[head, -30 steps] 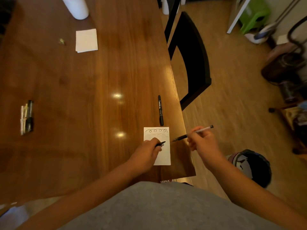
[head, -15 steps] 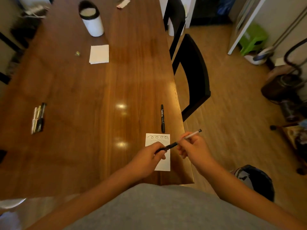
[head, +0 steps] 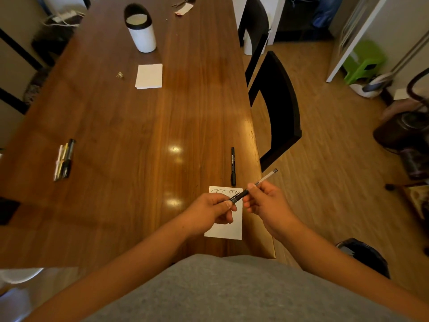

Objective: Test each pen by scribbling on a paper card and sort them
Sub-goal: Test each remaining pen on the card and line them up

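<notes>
Both my hands hold one pen (head: 261,180) just above the paper card (head: 228,230) near the table's front right corner. My right hand (head: 265,204) grips the clear barrel, whose back end points up and right. My left hand (head: 212,209) pinches the black cap at the pen's front end, pressed against the barrel. A row of black loops runs along the card's top. A capped black marker (head: 232,166) lies on the table just beyond the card. Several pens (head: 63,160) lie together at the table's left side.
On the wooden table (head: 130,135) stand a white cup (head: 141,31) with a black rim at the far end and a stack of blank cards (head: 149,76) below it. A black chair (head: 278,105) stands against the table's right edge.
My hands came together: the black cap in my left hand now meets the front end of the pen held by my right. The view tilted up, showing more of the far table.
</notes>
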`<state>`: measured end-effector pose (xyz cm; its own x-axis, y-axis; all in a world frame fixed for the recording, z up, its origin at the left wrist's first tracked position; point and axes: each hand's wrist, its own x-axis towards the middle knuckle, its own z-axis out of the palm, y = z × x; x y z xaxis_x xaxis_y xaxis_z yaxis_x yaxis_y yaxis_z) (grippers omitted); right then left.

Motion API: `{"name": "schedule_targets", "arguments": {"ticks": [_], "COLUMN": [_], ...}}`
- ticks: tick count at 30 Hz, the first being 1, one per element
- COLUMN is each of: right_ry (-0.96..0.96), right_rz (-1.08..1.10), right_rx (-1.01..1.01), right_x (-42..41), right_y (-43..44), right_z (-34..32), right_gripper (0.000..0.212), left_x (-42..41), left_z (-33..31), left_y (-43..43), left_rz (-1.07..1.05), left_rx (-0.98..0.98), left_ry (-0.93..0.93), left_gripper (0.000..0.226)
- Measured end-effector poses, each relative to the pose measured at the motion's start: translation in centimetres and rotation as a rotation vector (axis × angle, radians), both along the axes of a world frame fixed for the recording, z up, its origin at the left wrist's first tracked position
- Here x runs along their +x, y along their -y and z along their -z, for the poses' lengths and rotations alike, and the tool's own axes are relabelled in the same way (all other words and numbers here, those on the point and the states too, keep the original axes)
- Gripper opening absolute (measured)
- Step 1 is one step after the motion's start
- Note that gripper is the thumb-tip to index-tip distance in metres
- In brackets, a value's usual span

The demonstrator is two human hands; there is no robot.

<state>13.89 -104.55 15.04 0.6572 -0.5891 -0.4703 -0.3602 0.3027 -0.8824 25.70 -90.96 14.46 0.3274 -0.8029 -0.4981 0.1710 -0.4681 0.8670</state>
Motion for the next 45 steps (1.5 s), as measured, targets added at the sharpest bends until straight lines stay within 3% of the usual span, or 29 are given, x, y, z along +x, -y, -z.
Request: {"name": "schedule_targets", "arguments": {"ticks": [3,10,15,17,25,33,45], "right_ry": [-0.006,-0.134,-0.342,-0.461,-0.616,-0.632,-0.626], "right_rz": [-0.009,-0.141,-0.094,-0.149,-0.244,-0.286,-0.304], "right_rx": [0.025,0.011,-0.18,-0.296,-0.557,-0.633,-0.726], "right_x": [0.3,1.8,4.3,5.3,9.4,10.4,10.1], "right_y": [0.0,0.1,3.5,5.2,8.2,8.1,8.2], "right_z": [0.4,2.3,4.4,5.6,8.2,9.8,11.1], "right_gripper": [0.023,0.018,0.024,0.022,0.021,0.03,0.025], "left_x": [0.3,0.7,1.6,2.1,1.5,1.7,0.8], "left_z": [0.1,2.1,6.0,7.4,10.2,10.3,10.6], "left_y": [-0.2,0.5,-2.0,-3.0,-5.0,-4.8,-4.6], "left_rz": [-0.017,0.111,0.437,0.556,0.669,0.599,0.503], "left_rx": [0.019,0.117,0.289,0.325,0.327,0.313,0.303], "left_ry": [-0.074,0.179,0.896,1.016,1.069,1.079,1.097], "left_gripper": [0.024,0.017,0.051,0.058,0.062,0.054,0.049]}}
